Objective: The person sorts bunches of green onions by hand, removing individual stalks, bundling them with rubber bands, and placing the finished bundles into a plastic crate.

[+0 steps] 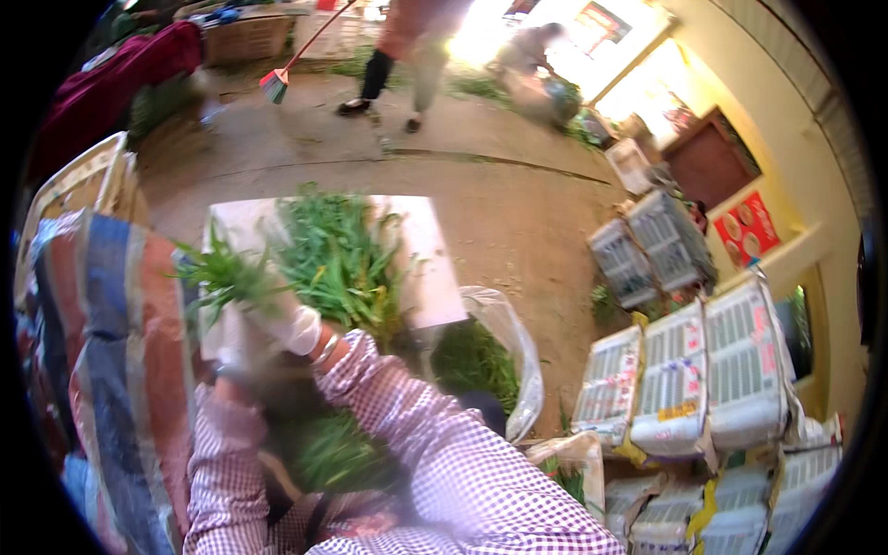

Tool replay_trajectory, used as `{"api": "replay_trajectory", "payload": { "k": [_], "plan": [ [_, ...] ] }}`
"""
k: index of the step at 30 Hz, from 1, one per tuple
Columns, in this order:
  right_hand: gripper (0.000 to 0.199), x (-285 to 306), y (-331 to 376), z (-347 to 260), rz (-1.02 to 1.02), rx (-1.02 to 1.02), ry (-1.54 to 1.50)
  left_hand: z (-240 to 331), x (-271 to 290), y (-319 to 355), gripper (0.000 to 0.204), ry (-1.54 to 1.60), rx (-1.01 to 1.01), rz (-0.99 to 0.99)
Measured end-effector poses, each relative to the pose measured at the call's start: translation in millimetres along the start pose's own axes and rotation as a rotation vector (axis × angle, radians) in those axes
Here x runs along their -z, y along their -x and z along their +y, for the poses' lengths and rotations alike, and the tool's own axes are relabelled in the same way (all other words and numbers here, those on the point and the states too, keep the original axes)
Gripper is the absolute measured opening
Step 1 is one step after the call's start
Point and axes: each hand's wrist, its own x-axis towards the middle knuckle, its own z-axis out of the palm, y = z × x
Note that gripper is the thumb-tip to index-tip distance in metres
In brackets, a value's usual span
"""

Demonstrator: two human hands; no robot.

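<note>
A bunch of leafy green stems (222,270) sticks up at the left edge of the white board (430,268). My left hand (242,340), in a pale glove, is closed around its lower part. My right hand (298,329), gloved too and with a bracelet at the wrist, closes on the same bunch from the right; motion blurs the fingers of both. Beside them, a larger heap of long-leafed greens (342,254) lies across the board. More greens (342,451) rest below my forearms, close to my lap.
An open clear plastic bag (529,370) of greens stands right of the board. Striped woven sheeting (120,361) borders my left side. Strapped stacks of pale crates (675,375) line the right. Ahead, a person stands near a broom (275,85); another person crouches by the bright doorway.
</note>
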Motion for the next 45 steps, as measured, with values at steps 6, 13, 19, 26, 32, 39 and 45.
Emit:
{"api": "replay_trajectory", "payload": {
  "k": [6,13,19,26,32,39,45],
  "plan": [
    [0.033,9,-15,-9,0.197,0.229,0.303,39,21,-10,0.074,-0.150,0.106,-0.250],
    [0.020,51,70,-146,0.786,0.068,-0.163,70,75,-1,0.041,0.252,0.204,0.028],
    [0.021,121,145,-129,0.806,0.087,-0.560,24,31,73,0.059,0.734,0.824,-0.354],
    [0.019,134,209,-130,0.894,0.046,-0.713,36,3,147,0.058,0.660,0.500,-0.342],
    [0.015,96,224,-165,0.734,0.086,-0.657,75,-6,182,0.053,0.247,0.369,-0.113],
    [0.017,53,234,-177,0.592,0.139,-0.414,73,-43,199,0.041,-0.655,-0.105,-0.192],
    [0.018,26,240,-190,0.531,0.139,-0.316,62,-59,199,0.018,-1.125,-0.313,-0.224]
  ]
}}
